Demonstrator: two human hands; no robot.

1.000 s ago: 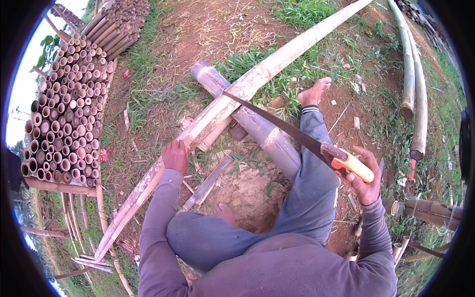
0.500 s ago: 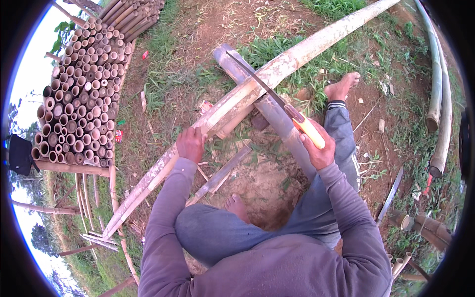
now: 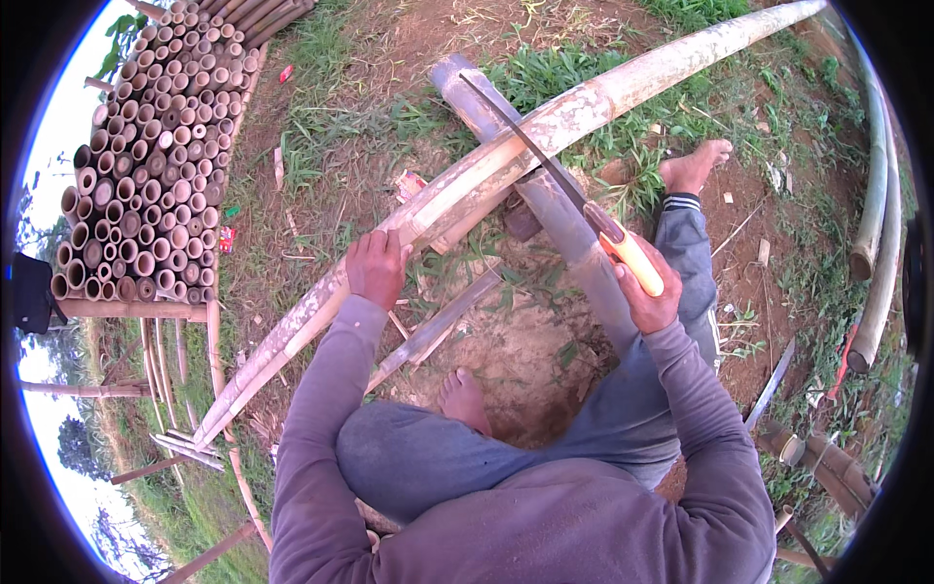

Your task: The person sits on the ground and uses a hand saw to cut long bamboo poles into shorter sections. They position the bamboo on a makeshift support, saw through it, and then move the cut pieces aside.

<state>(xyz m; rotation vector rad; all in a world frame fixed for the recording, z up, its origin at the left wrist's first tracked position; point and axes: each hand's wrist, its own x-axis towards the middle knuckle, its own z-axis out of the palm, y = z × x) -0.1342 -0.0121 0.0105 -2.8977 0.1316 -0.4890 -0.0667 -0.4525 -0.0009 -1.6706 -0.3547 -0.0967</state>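
Note:
A long pale bamboo pole (image 3: 608, 94) runs diagonally from lower left to upper right, resting across a darker bamboo log (image 3: 574, 234). My left hand (image 3: 377, 267) is closed over the pole, left of where the two cross. In my right hand (image 3: 650, 285) is the orange-and-yellow handle of a handsaw (image 3: 546, 162). Its dark blade lies across the pole close to the crossing, the tip pointing up and left. Whether the teeth sit in a cut cannot be made out. A shorter bamboo piece (image 3: 467, 222) lies beneath the pole beside the crossing.
Many cut bamboo tubes (image 3: 146, 185) are stacked on a bamboo rack at the left. A long blade (image 3: 771, 384) lies on the ground at right, near a red-handled tool (image 3: 844, 362). Two bamboo poles (image 3: 880, 234) lie at the far right. A split bamboo strip (image 3: 438, 326) lies before me.
The view has shifted slightly, so most things sit a little differently in the picture. Both hands keep their grips, and the saw still lies across the pole at about the same spot.

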